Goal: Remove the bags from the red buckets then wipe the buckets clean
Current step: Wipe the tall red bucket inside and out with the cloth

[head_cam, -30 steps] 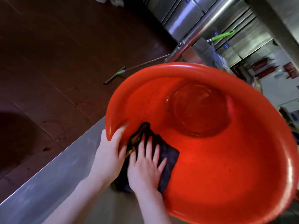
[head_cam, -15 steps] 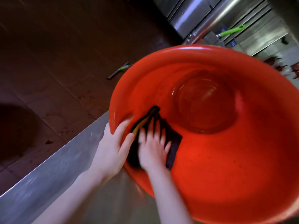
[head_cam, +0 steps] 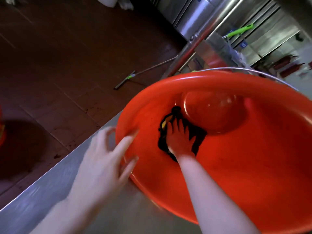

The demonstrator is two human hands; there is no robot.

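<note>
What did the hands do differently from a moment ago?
The right hand slid the dark cloth deeper into the red bucket, toward its round bottom. The left hand let go of the rim. Its fingers are now spread close to it, too blurred to tell if they touch. Unchanged: the right hand presses flat on the cloth, and the bucket lies tilted on the steel counter.

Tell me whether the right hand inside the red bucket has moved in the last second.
Yes. The right hand slid its cloth from the bucket rim deeper in, up to the round base.
</note>
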